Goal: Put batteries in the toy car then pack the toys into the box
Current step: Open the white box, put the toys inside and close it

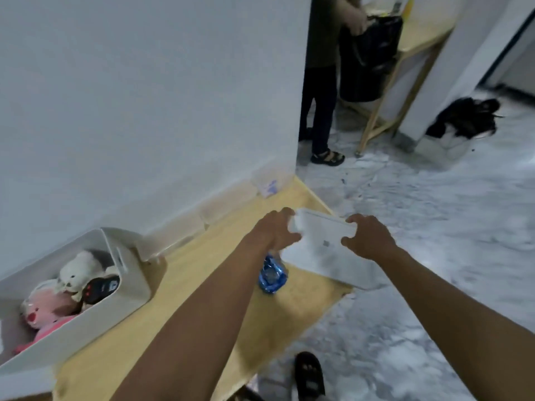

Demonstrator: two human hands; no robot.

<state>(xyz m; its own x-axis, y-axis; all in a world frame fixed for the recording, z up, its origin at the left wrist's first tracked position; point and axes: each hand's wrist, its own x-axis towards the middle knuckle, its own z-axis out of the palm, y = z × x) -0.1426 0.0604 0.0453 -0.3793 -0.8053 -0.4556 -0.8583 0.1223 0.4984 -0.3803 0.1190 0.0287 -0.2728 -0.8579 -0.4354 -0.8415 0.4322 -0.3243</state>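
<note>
Both my arms reach out toward the middle of the frame. My left hand (278, 230) has its fingers curled around the left end of a white box (327, 250), and my right hand (367, 240) clamps the right part of its upper rim, so the box is held between the two. The box is tilted, and its lower right part juts past the edge of the wooden table (208, 270) over the grey marbled floor (434, 227). The picture is smeared there, so I cannot tell whether the box rests on the table or hangs just above it.

Just beneath my left wrist, near the centre of the frame, the blue toy car (272, 274) lies on the table beside the held box, outside it.

At the lower left, a second white bin (127, 273) sits against the wall. Inside it are a white plush toy (78, 270), a pink plush toy (46, 314) below it, and a black gadget (101, 287) to the right of the white one.

At the top of the frame another person (321, 82) stands by a dark bag (370, 53).
</note>
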